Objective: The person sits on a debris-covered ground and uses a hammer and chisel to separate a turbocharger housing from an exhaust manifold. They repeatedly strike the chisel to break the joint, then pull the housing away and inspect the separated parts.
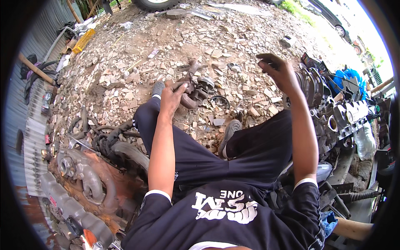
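One rusty brown metal casting with bent pipe ends (pixel 198 92), at upper centre of the frame above the brown stony ground (pixel 125 58), gripped at its left side by the left hand (pixel 171 100), thumb laid along it and fingers mostly hidden. One right hand (pixel 280 71), upper right of centre, raised well apart from the casting, fingers loosely bent and parted from the thumb, with nothing visible in hold. Also present: yellow plastic crate (pixel 83 41), upper left; grey-brown curved metal manifold (pixel 93 183), lower left; crumpled bright blue plastic bag (pixel 351 79), right.
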The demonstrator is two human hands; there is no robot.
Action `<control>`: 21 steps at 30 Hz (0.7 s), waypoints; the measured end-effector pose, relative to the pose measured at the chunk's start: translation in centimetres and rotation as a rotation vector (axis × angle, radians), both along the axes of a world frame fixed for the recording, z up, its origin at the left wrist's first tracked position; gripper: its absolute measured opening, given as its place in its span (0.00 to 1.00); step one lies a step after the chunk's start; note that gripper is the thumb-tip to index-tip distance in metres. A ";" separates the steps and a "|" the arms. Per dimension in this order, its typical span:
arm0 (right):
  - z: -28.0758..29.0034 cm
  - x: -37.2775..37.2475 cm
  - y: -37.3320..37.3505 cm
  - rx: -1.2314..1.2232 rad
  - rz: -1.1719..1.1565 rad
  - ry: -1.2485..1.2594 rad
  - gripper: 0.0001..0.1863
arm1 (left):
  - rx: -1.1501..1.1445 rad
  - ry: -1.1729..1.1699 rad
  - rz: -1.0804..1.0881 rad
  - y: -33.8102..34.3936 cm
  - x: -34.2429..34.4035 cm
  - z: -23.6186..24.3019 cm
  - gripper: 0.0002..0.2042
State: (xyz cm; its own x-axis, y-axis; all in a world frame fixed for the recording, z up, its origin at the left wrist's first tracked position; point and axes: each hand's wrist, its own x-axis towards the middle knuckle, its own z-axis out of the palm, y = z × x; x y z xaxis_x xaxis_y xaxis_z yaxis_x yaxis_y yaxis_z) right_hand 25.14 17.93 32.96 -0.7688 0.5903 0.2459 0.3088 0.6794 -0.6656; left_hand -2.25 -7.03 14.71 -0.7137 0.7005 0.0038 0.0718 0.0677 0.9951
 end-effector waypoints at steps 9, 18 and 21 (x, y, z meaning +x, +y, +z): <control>-11.1 -9.0 -2.1 -0.286 -0.021 0.280 0.17 | -0.013 -0.044 0.069 -4.5 1.5 1.8 0.13; -10.1 -11.2 -2.3 -0.041 0.148 0.137 0.14 | 0.280 -0.053 0.177 -7.9 7.8 6.0 0.13; -8.3 -9.9 -2.1 -0.120 0.157 0.190 0.15 | 0.206 0.104 0.126 -8.4 8.5 10.4 0.13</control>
State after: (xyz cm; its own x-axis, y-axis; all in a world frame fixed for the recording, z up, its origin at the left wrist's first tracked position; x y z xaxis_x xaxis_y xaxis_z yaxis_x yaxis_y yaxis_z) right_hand 15.24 15.82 24.68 -0.7999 0.5012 0.3299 0.0679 0.6218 -0.7802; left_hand 6.28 -15.42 25.15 -0.7834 0.5832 0.2149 0.1778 -0.1211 0.9766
